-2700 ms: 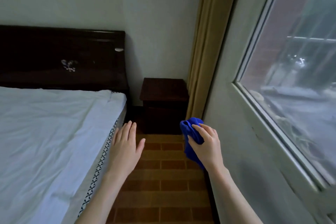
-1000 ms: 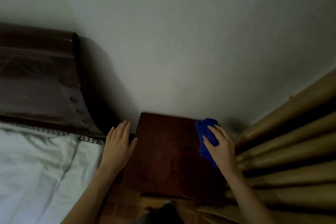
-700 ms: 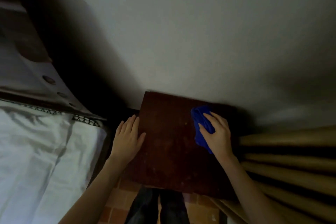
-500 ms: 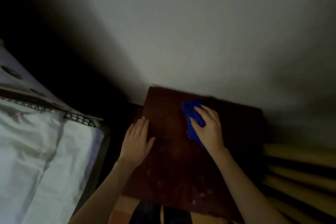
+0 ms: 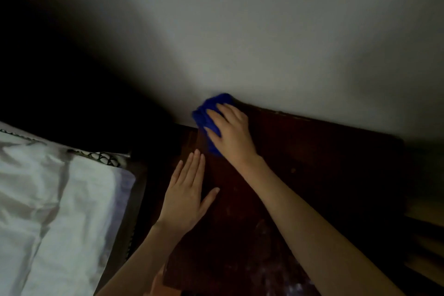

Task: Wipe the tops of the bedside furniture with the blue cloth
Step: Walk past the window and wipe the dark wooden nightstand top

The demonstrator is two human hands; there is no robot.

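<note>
A dark wooden bedside table (image 5: 312, 163) fills the lower right, seen from above in dim light. My right hand (image 5: 231, 134) holds a bunched blue cloth (image 5: 206, 118) down on the table's back left corner, right against the wall, with fingers curved over the wad. Much of the cloth is hidden under that hand. My left hand (image 5: 187, 197) lies flat on the table's left part, fingers straight and together, holding nothing. Pale dusty specks show on the table's near part.
A bed with a white sheet (image 5: 48, 199) lies at the left, a narrow dark gap between it and the table. The dark headboard (image 5: 72, 103) is barely visible. A pale wall (image 5: 240, 31) rises behind. Tan curtain folds (image 5: 427, 235) hang at the right edge.
My right hand has slid the blue cloth from the table's back right to its back left corner. My left hand has moved further onto the tabletop. The view has drawn closer.
</note>
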